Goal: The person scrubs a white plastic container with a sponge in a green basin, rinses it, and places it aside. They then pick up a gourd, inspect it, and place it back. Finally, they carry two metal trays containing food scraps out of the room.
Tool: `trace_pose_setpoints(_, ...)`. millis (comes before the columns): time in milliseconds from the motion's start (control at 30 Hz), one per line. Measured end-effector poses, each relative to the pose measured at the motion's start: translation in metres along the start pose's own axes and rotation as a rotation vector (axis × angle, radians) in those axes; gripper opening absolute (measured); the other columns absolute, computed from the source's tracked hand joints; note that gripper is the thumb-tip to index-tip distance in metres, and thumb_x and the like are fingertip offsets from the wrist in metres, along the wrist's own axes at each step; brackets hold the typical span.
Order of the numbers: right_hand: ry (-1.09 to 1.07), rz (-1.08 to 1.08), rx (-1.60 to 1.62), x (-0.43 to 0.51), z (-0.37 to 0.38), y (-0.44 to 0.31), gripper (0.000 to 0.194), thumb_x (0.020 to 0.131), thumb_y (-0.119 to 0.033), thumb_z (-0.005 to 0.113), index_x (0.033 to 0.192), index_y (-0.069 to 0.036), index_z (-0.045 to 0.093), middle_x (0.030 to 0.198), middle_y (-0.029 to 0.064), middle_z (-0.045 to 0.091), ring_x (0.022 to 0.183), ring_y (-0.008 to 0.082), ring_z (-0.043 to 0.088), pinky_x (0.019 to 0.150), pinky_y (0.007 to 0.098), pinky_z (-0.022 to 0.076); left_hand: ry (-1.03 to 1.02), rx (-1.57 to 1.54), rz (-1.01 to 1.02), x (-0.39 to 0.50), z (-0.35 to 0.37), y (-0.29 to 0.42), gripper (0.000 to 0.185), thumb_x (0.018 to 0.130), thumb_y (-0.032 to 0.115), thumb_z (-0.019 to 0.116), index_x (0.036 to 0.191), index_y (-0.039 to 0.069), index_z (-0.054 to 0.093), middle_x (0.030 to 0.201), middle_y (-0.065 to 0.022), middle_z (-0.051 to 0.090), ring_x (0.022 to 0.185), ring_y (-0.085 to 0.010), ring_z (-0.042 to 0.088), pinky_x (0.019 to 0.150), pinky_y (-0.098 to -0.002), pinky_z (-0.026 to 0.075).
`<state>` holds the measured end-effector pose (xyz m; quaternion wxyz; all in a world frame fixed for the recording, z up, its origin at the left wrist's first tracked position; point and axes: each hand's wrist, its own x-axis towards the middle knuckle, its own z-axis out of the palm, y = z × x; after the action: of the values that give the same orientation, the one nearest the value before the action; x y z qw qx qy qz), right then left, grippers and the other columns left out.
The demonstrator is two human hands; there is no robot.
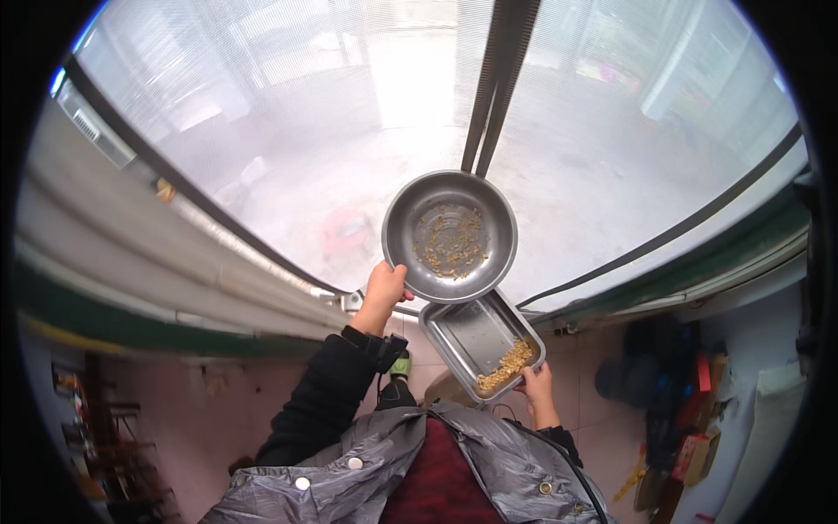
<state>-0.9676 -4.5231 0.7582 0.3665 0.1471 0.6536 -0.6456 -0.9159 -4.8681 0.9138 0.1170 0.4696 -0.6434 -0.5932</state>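
Observation:
My left hand (387, 287) grips the rim of a round grey metal bowl (450, 190) at its lower left side. Small brown pieces, perhaps nuts, lie scattered over the bowl's bottom. Below and slightly right of it, my right hand (537, 385) holds a rectangular metal tray (452, 334) by its lower right corner. A heap of golden-brown pieces (505, 367), perhaps shelled nuts, has gathered at the tray's near end. The bowl's near edge overlaps the tray's far end; whether they touch I cannot tell.
A dark-framed mesh screen (294, 131) spans the doorway before me, with a dark vertical strip (497, 85) at its middle. Walls flank it. Boxes (695, 458) and dark items stand at the lower right, a cluttered rack (111, 445) at the lower left.

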Motion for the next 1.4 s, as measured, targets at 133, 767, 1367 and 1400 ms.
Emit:
trace_pose_setpoints(133,0.054,0.077,0.020,-0.026,0.014,0.017,0.043,0.080,-0.007,0.055,0.122,-0.003,0.045,0.094,0.0120,0.062,0.062,0.0179,0.063,0.045,0.0281,0.0542,-0.056,-0.007,-0.113,0.017,-0.004,-0.029,0.021,0.088,0.011,0.043,0.093,-0.005,0.056,0.060,-0.0083,0.058,0.042,-0.0140,0.053,0.039,-0.0267,0.040)
trace_pose_setpoints(767,-0.133,-0.038,0.083,0.100,0.114,0.045,0.036,0.079,-0.006,0.055,0.114,-0.003,0.046,0.089,0.0111,0.060,0.059,0.0180,0.062,0.046,0.0293,0.0546,0.033,0.025,0.040,0.109,-0.019,-0.032,0.025,0.086,0.014,0.045,0.088,-0.009,0.057,0.062,-0.0122,0.058,0.045,-0.0159,0.054,0.040,-0.0298,0.042)
trace_pose_setpoints(1367,-0.035,-0.202,0.435,0.196,0.125,0.019,0.029,0.077,-0.012,0.057,0.104,-0.008,0.049,0.091,0.0086,0.058,0.075,0.0230,0.061,0.064,0.0379,0.0524,0.055,-0.129,0.107,0.175,-0.043,-0.069,0.023,0.086,0.014,0.045,0.086,-0.006,0.057,0.062,-0.0097,0.059,0.047,-0.0136,0.057,0.041,-0.0265,0.043)
trace_pose_setpoints(1400,0.054,-0.197,0.423,0.195,0.113,0.013,0.028,0.077,-0.012,0.056,0.104,-0.009,0.049,0.092,0.0090,0.058,0.074,0.0224,0.061,0.063,0.0378,0.0526,-0.003,-0.127,0.085,0.175,-0.044,-0.069,0.023,0.087,0.014,0.045,0.088,-0.005,0.056,0.063,-0.0093,0.060,0.047,-0.0134,0.057,0.041,-0.0260,0.044)
